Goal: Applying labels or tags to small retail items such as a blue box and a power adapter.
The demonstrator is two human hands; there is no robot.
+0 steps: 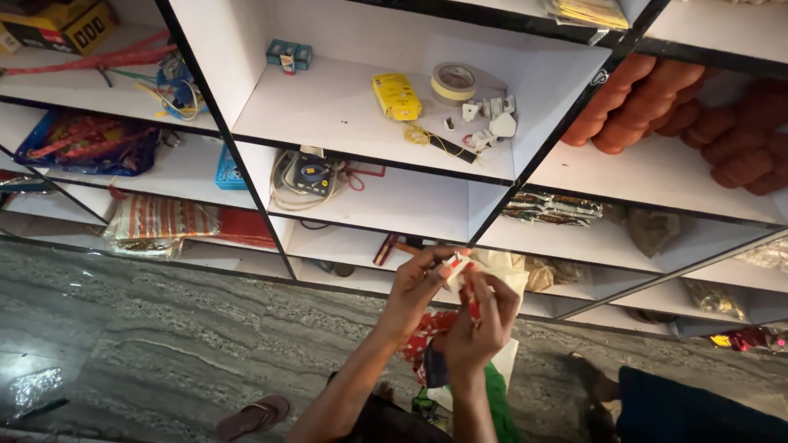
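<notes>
- We are looking down at our two hands, raised together in front of the white shelving unit (394, 197), above the grey stone floor (164, 344).
- Our left hand (414, 287) is closing its fingers around a small white piece with a red part (456, 269), pinching it from the left side.
- Our right hand (484, 316) is coming up from below, its fingertips gripping the same small piece from the right; a thin red strip (474, 308) is hanging down between the fingers.
- So the small piece is sitting between both hands, in the air, just in front of the lowest shelf row and touching no shelf.
- We cannot tell what exactly the piece is: it is too small and partly hidden by the fingers.
- Behind the hands, a cream-coloured cloth or bag (505, 267) is showing, and below the wrists we are seeing red patterned fabric (423, 332) and a bit of green cloth (497, 402).
- Up on the middle shelf, a yellow box (396, 96), a roll of tape (453, 81) and a cluster of small white plugs (492, 115) are lying near one another.
- One shelf lower, a coiled cable with a dark device (308, 175) is resting.
- To the right, stacked orange clay pots (648, 98) are filling a compartment.
- On the floor at lower left, a brown sandal (253, 417) is lying well apart from the hands.
</notes>
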